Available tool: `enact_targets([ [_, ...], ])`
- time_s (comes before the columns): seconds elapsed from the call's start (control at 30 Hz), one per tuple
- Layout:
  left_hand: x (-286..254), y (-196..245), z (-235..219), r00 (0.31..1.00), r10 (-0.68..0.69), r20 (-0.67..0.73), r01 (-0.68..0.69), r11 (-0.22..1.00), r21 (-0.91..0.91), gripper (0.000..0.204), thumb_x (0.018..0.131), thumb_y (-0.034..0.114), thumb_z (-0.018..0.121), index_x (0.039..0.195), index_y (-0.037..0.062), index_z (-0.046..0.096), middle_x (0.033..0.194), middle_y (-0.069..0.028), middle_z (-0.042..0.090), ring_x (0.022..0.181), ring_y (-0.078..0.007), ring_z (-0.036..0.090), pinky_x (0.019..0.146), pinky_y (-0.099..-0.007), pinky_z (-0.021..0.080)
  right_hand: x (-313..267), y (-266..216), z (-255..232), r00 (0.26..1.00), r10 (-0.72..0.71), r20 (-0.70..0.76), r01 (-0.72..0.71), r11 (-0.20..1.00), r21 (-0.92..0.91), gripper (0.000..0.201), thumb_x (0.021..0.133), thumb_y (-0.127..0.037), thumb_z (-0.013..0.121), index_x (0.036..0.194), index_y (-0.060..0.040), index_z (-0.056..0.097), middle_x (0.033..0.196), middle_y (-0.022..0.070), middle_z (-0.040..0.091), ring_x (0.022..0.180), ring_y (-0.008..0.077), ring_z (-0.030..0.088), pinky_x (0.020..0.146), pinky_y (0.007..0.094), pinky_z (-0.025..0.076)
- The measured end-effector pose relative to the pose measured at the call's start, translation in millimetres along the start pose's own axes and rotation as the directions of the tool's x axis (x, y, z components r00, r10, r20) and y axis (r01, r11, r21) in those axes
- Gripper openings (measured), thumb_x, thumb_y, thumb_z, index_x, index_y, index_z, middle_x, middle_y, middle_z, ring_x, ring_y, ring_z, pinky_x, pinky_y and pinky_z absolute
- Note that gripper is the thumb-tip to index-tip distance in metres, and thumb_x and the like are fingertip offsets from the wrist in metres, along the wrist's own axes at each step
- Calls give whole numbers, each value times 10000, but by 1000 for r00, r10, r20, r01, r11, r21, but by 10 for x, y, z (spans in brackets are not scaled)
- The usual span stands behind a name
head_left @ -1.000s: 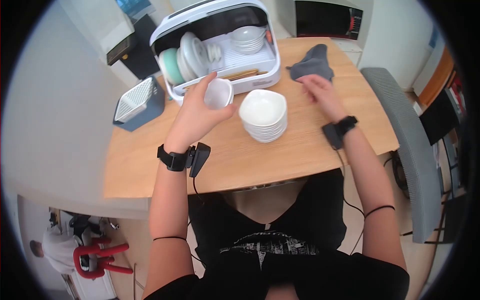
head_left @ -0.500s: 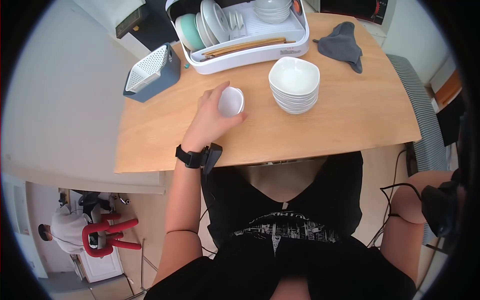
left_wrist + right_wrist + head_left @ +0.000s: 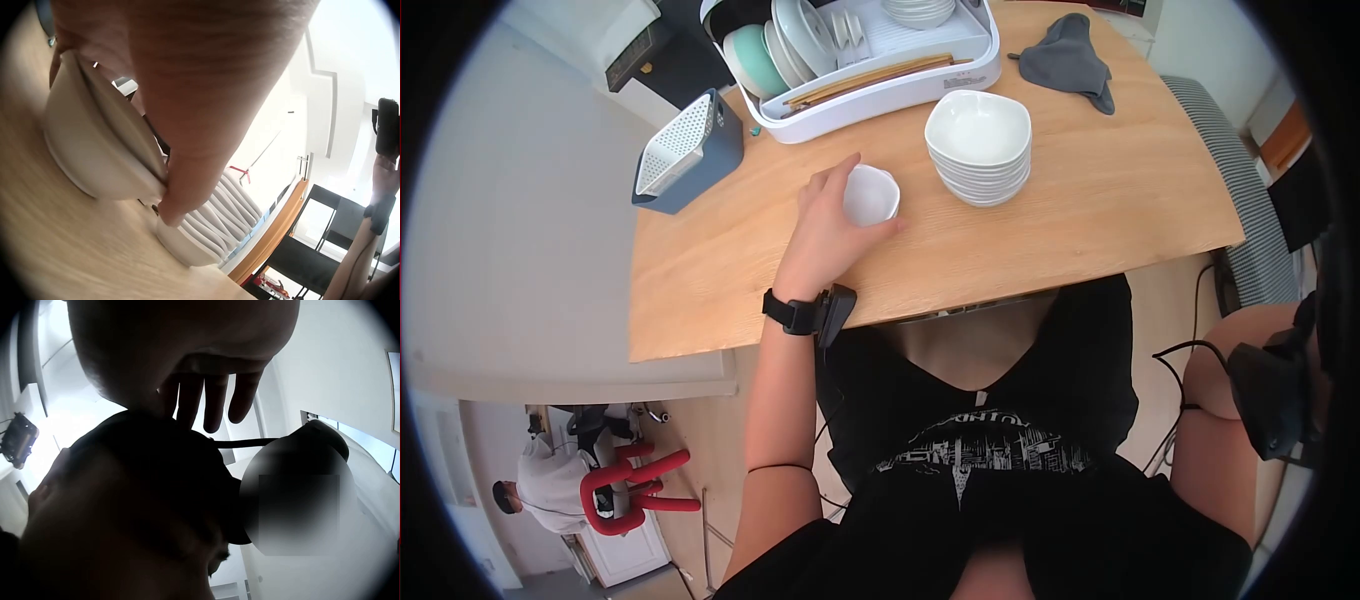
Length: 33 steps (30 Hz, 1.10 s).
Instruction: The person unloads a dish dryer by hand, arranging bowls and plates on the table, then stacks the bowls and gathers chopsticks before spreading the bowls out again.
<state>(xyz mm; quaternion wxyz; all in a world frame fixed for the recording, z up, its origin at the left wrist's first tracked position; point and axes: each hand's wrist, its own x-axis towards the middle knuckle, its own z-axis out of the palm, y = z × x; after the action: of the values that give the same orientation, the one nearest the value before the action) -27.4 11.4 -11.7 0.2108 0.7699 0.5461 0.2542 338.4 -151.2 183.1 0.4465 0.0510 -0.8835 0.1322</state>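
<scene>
My left hand grips small white bowls at the left-centre of the table, thumb on the near side and fingers around the far side. Two nested rims show on these bowls in the left wrist view, their base close over the wood. Just to the right stands a taller stack of squarish white bowls, its layered rims visible beyond my thumb in the left wrist view. My right hand is raised beside my head, fingers loosely extended and holding nothing; the head view leaves it out.
A white dish rack with plates, bowls and chopsticks stands at the back. Left of it is a blue basket with a white perforated insert. A grey cloth lies back right. A person is at the lower left.
My left hand has brought the small bowls nearer, away from the rack, and down close to the tabletop. My right hand has left the area by the cloth and risen toward my head.
</scene>
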Motion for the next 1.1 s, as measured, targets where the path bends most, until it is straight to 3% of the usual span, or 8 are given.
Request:
enact_targets([
  [0.13,-66,-23,-14,999,44,-5,-44,998,47,1030,760,379,981,1586,-3,500,1540,-257,526,1441,-443,489,1210,-497,444,32,182,-224,992,80,-98,-83,996,-32,465,1094,-358,642,1476,-93,618,1454,77,667,1299,206,627,1101,362,482],
  [0.23,-80,-56,-14,998,63,-2,-63,998,-7,1049,750,350,991,1592,-14,484,1578,-260,505,1470,-444,470,1233,-496,430,35,560,-176,933,319,-164,-338,935,-103,488,1088,-355,655,1486,-75,612,1466,91,664,1307,206,627,1114,362,480],
  [0.37,-115,-58,-3,996,92,-22,-90,994,66,1096,752,361,1005,1623,-9,451,1609,-246,501,1501,-409,477,1233,-474,436,-161,1428,362,585,810,-48,-790,555,-259,520,1080,-351,674,1499,-51,604,1482,109,659,1317,206,627,1131,362,477],
  [0.4,-113,-44,-3,997,70,-15,-69,995,66,1107,751,362,1005,1628,-11,441,1614,-247,497,1504,-409,473,1237,-476,431,-220,1530,490,435,900,6,-855,416,-311,732,1009,-429,767,1587,-56,518,1578,158,575,1420,291,565,1199,430,440],
  [0.47,-97,-30,-6,999,50,-18,-49,997,59,1118,750,363,1004,1634,-13,431,1619,-248,493,1506,-408,469,1241,-479,426,-480,1835,718,409,913,13,-776,355,-522,912,934,-474,835,1643,-55,444,1611,234,517,1474,409,499,1233,488,409],
  [0.6,-92,-78,33,998,66,-3,-66,997,39,1106,753,341,988,1632,-26,425,1630,-308,444,1527,-474,400,1263,-507,392,-630,2029,938,438,898,-46,-752,337,-567,1007,886,-506,867,1660,-53,409,1601,284,490,1479,477,451,1241,514,393],
  [0.7,-107,-55,43,998,63,-14,-63,997,52,1105,765,356,985,1641,-12,420,1646,-295,434,1539,-467,389,1267,-509,384,-572,2065,968,377,925,-56,-779,284,-560,1004,888,-489,867,1664,-54,401,1596,300,476,1485,480,431,1243,512,387],
  [1.1,-100,39,87,999,42,-20,-39,992,116,1091,773,397,980,1640,17,437,1667,-265,427,1549,-457,386,1275,-530,357,-632,2130,871,566,791,-233,-779,421,-465,958,918,-510,829,1638,-21,429,1516,337,508,1446,493,446,1219,532,396],
])
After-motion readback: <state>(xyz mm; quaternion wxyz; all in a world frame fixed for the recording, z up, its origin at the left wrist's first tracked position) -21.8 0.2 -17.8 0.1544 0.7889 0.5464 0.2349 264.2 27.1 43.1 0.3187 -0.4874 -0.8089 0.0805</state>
